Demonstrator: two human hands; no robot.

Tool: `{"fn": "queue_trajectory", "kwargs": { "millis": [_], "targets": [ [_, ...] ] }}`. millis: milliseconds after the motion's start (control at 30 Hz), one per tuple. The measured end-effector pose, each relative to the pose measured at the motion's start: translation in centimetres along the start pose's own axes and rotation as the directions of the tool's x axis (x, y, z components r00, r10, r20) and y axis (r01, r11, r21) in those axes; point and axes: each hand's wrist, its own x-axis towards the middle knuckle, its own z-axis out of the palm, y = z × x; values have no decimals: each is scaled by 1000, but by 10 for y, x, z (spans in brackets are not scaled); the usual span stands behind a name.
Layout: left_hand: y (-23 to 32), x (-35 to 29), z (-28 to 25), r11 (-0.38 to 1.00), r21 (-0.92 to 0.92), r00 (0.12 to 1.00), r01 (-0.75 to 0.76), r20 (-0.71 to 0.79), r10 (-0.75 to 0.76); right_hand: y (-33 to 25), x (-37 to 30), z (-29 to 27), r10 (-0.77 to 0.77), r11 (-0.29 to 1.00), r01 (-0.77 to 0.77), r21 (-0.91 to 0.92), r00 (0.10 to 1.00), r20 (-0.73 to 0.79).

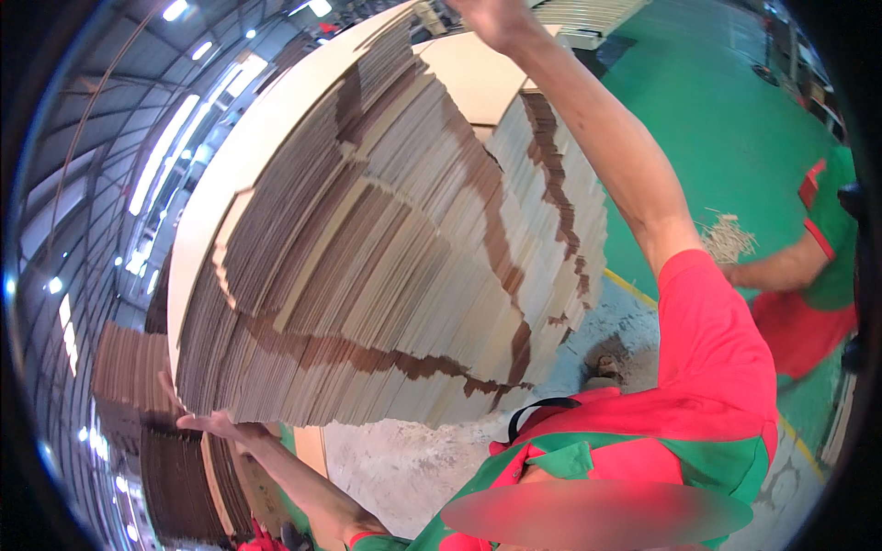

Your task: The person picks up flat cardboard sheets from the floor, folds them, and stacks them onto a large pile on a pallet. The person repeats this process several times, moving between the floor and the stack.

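A tall stack of thin wooden sheets [367,248] fills the middle, its layered edges facing me and streaked with dark brown stains. A pale top sheet [216,184] covers it. At the stack's lower left corner, my left hand [216,425] has thumb and fingers spread apart around the sheet's corner, touching or very close to it. My right arm reaches across to the far end. There my right hand [491,20] is cut off by the upper edge of the head view, so its fingers are hidden.
Another sheet stack [542,165] stands right behind, with darker stacks [133,367] at the left. On the green floor [684,101] lies a heap of wood strips [729,239]. A co-worker [813,266] bends at the right edge. Slatted material [593,18] sits at the back.
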Motion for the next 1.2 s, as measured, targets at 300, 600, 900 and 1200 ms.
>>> {"fn": "queue_trajectory", "kwargs": {
  "millis": [300,600,900,1200],
  "targets": [
    [55,66,139,996,-76,986,-40,156,51,76,50,66,68,983,-126,133,927,369],
    [64,71,113,952,-244,934,183,345,-92,72,44,77,-6,986,-60,155,918,397],
    [42,52,72,926,-225,824,303,550,-136,91,18,97,108,982,-160,105,917,384],
    [42,61,94,910,-224,782,349,605,-151,73,51,49,22,968,-50,247,993,115]
  ]
}}
